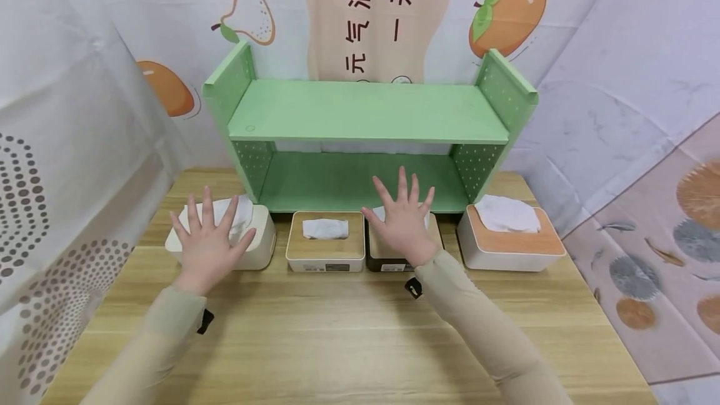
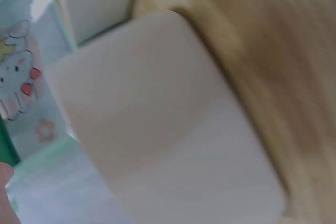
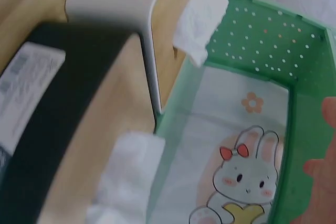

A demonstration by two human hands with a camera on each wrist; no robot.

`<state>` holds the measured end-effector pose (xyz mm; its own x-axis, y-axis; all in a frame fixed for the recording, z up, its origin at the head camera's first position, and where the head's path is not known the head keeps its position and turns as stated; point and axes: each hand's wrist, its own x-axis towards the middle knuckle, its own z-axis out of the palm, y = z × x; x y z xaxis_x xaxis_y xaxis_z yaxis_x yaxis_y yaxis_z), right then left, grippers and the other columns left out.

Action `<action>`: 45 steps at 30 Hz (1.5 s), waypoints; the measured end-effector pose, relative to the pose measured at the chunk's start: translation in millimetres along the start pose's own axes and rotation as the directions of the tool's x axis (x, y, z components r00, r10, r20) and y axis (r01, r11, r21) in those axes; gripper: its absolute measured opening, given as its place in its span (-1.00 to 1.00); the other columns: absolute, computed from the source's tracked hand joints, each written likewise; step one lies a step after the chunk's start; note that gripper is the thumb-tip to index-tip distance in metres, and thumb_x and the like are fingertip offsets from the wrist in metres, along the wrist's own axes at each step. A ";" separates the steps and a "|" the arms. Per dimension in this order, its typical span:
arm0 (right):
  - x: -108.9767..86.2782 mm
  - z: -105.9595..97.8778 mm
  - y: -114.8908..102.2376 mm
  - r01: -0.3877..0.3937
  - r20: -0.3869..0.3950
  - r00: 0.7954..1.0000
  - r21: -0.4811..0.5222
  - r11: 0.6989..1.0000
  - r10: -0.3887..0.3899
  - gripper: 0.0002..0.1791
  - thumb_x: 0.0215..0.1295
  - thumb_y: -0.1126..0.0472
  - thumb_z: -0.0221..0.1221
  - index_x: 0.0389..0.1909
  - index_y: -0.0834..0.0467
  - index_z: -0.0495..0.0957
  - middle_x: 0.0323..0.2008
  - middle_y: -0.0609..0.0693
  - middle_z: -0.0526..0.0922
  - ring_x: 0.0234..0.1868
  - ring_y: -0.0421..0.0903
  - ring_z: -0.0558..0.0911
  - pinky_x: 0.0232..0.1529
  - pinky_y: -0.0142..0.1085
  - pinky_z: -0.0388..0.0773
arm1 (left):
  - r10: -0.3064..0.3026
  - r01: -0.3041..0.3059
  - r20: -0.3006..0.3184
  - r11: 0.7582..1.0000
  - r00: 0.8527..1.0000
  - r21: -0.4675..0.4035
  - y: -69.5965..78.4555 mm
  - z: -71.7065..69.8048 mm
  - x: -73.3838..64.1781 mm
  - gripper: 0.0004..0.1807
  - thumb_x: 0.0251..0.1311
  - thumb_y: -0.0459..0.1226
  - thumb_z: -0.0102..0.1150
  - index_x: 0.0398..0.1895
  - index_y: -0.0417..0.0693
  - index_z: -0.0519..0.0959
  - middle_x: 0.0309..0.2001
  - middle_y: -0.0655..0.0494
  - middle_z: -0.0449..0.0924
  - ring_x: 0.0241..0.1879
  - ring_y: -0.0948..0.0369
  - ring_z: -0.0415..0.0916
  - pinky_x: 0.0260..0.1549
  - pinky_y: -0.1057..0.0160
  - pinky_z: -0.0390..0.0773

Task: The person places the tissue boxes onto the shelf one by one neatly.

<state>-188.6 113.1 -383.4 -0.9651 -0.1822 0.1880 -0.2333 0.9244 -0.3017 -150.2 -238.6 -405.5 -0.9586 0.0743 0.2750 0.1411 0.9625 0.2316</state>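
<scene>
My left hand [image 1: 207, 247], fingers spread, is over the white tissue box [image 1: 262, 239] at the far left; whether it touches is unclear. The box's plain side [image 2: 168, 124] fills much of the left wrist view, slightly blurred. My right hand [image 1: 402, 225] is also spread, over the black tissue box [image 1: 388, 262] with a wood-coloured lid, partly covering its white tissue. Fingers [image 3: 321, 187] show at the right wrist view's edge, with nothing in them. Between the hands stands a white tissue box [image 1: 299, 249] with a wood-coloured lid and a tissue [image 1: 325, 229] poking out.
A green two-tier shelf [image 1: 368, 111] with perforated sides stands behind the boxes. Another white tissue box [image 1: 509, 260] with an orange-brown lid is at the right end of the row. The wooden table [image 1: 315, 336] extends in front. Printed cloth [image 1: 619, 80] hangs around the back and sides.
</scene>
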 end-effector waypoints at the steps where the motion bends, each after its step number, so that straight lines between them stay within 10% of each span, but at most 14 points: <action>1: 0.6 3.1 -2.7 0.002 0.004 1.000 0.004 1.000 -0.002 -0.24 0.32 -0.38 -0.16 0.48 -0.22 -0.04 0.49 0.23 -0.36 0.46 0.32 -0.31 0.24 0.38 -0.53 | -0.003 0.003 0.005 1.000 1.000 0.000 -4.4 0.5 -3.0 -0.20 0.29 0.21 -0.17 0.48 0.03 0.04 0.49 -0.22 -0.52 0.43 -0.23 -0.64 0.19 -0.40 -0.61; 22: 16.1 53.7 -77.4 0.148 0.155 0.977 0.020 0.989 -0.149 -0.26 0.33 -0.38 -0.22 0.48 -0.28 -0.09 0.50 0.19 -0.34 0.48 0.27 -0.21 0.32 0.32 -0.33 | -0.129 0.130 0.071 0.992 0.989 0.001 -87.4 -1.1 -46.3 -0.17 0.34 0.22 -0.29 0.50 -0.02 -0.14 0.40 -0.38 -0.70 0.35 -0.43 -0.64 0.13 -0.42 -0.69; 45: 34.0 104.1 -136.5 0.271 0.306 0.921 -0.051 0.961 -0.243 -0.23 0.30 -0.38 -0.13 0.47 -0.32 -0.11 0.48 0.20 -0.09 0.48 0.16 -0.04 0.42 0.10 -0.21 | -0.195 0.202 0.171 0.979 0.966 -0.024 -97.2 22.4 -41.4 -0.07 0.27 0.27 -0.18 0.51 0.00 -0.22 0.33 -0.68 -0.42 0.30 -0.56 -0.36 0.02 -0.56 -0.05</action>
<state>-202.0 -54.2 -433.1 -0.8680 -0.4950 -0.0392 -0.4797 0.8563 -0.1915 -129.8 -329.4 -460.3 -0.9956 -0.0708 0.0608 -0.0490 0.9511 0.3050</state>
